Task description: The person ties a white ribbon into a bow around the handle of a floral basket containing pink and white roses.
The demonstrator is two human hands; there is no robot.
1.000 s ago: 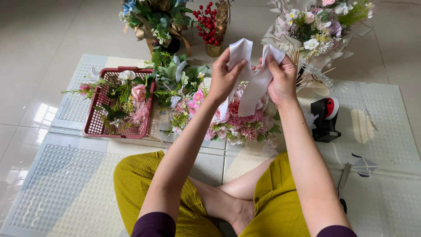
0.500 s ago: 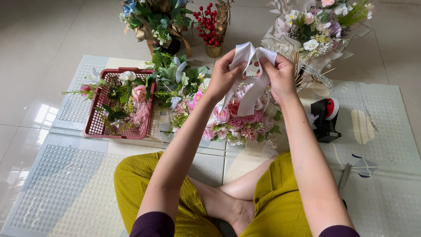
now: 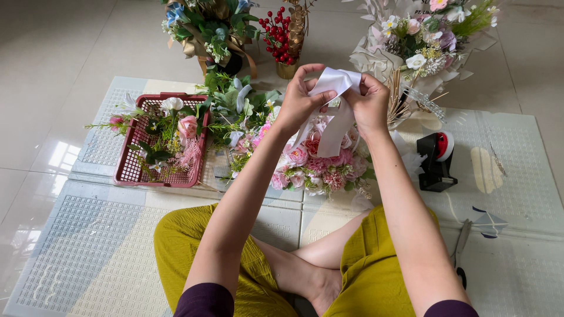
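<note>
White ribbon pinched between left hand and right hand, both grips clenched on folded loop, held above pink bouquet on floor mat; red basket left, tape dispenser right.

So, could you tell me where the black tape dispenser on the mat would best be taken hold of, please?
Probably by its black body, low down, with the right hand coming from above. The tape dispenser stands upright on the mat, its red roll at the top and nothing crowding its sides. That hand now pinches the white ribbon, so it would need freeing first.
</note>
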